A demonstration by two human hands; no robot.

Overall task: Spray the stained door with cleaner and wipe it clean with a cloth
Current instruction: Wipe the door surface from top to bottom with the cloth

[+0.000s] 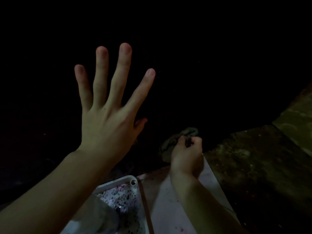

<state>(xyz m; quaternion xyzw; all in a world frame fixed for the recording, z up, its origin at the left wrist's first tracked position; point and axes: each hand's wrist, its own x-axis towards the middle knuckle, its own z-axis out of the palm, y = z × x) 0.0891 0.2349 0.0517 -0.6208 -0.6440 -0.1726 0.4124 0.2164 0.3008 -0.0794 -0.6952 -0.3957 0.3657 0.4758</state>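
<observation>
Two hands in view: one left hand [108, 125], five digits spread and straight; one right hand [186, 154], fingers curled round one cloth [179, 138]. One dark door surface [202, 65] fills the upper frame. One white tray [118, 184] with speckled stains at bottom centre. One pale flat panel [170, 208] beside it. Stone slabs [256, 157] at right: at least two, count uncertain in the gloom.

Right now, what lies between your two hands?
Head view: only dark surface between the spread left hand and the right hand holding the cloth.
</observation>
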